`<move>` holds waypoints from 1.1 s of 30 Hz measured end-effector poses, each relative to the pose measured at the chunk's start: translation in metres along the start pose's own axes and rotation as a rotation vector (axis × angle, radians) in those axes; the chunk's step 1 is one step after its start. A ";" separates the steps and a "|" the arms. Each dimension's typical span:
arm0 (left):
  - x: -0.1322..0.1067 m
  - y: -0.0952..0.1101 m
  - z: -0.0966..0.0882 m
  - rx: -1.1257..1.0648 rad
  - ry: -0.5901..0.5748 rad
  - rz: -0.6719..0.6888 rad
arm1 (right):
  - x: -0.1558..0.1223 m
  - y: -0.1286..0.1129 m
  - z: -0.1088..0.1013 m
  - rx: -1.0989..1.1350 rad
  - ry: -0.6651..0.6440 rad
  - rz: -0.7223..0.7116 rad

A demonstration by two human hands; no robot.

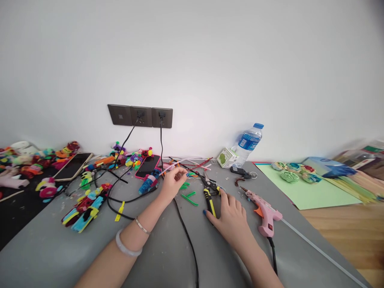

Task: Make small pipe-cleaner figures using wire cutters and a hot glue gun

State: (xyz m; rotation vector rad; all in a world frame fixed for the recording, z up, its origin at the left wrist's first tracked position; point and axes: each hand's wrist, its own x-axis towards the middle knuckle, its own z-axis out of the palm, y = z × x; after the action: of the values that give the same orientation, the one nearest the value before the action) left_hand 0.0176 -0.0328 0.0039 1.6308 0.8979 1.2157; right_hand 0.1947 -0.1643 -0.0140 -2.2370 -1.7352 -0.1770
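Observation:
My left hand (173,182) is closed in a pinch on a thin pale pink strip (172,165) that sticks out to the upper right. It hovers over the grey table (156,248) near a pink-cased phone (147,166). My right hand (229,212) lies on the black-and-yellow pliers (210,192), fingers curled around the handles. Short green strips (189,198) lie between the two hands. A pink glue gun (264,212) rests just right of my right hand.
Black cables (186,236) run from wall sockets (141,116) across the table. Colourful craft pieces (87,206) crowd the left side, beside a second phone (73,166). A water bottle (247,144), small green box (226,157), keys (243,173) and green paper (306,188) with paper flowers sit to the right.

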 end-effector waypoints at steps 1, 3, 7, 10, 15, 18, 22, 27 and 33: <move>0.000 0.000 0.000 -0.001 -0.003 0.002 | 0.000 -0.001 -0.002 -0.001 -0.016 0.011; 0.000 0.000 0.000 0.004 -0.003 0.007 | 0.002 0.001 -0.010 0.020 -0.055 0.039; 0.001 -0.001 -0.001 -0.011 0.006 0.005 | 0.003 0.010 -0.024 0.171 -0.113 0.097; 0.001 -0.004 -0.001 -0.047 0.007 0.002 | -0.002 0.016 -0.027 0.399 -0.099 0.128; 0.003 -0.006 0.001 -0.197 0.024 -0.064 | -0.001 0.013 -0.030 0.608 -0.028 0.100; 0.003 -0.004 0.001 -0.280 0.043 -0.138 | 0.009 0.007 -0.029 0.622 -0.007 0.046; 0.003 0.000 0.002 -0.400 0.062 -0.251 | 0.018 0.002 -0.019 0.560 0.035 -0.053; 0.005 0.004 0.000 -0.674 -0.015 -0.335 | 0.018 0.001 -0.013 0.551 0.023 -0.089; 0.002 0.010 0.001 -0.877 -0.078 -0.423 | 0.015 0.001 -0.014 0.611 0.007 -0.144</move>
State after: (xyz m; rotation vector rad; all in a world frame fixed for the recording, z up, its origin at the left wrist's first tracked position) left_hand 0.0191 -0.0342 0.0139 0.7315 0.4973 1.0162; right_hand 0.2003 -0.1554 0.0033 -1.6695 -1.6582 0.2808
